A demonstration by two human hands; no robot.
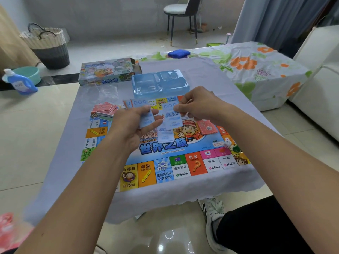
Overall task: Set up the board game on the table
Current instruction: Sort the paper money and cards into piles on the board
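Note:
The colourful game board (165, 162) lies flat on the pale tablecloth (60, 153). Above its middle, my left hand (132, 123) grips a small stack of blue paper notes (145, 119). My right hand (198, 105) pinches the top edge of a single blue note (171, 120), which hangs down over the board. Another blue note (166, 135) lies on the board just below it. Red cards (104, 109) are fanned at the board's far left corner, and a red card pile (208, 127) sits right of centre. A white die (227, 143) rests near the right edge.
A clear blue plastic tray (159, 83) stands behind the board, with the game box (108, 70) at the far left and a clear plastic bag (102, 92) beside it. A blue cloth (178, 53) lies farther back. A detergent bottle (20, 83), basin and basket stand left.

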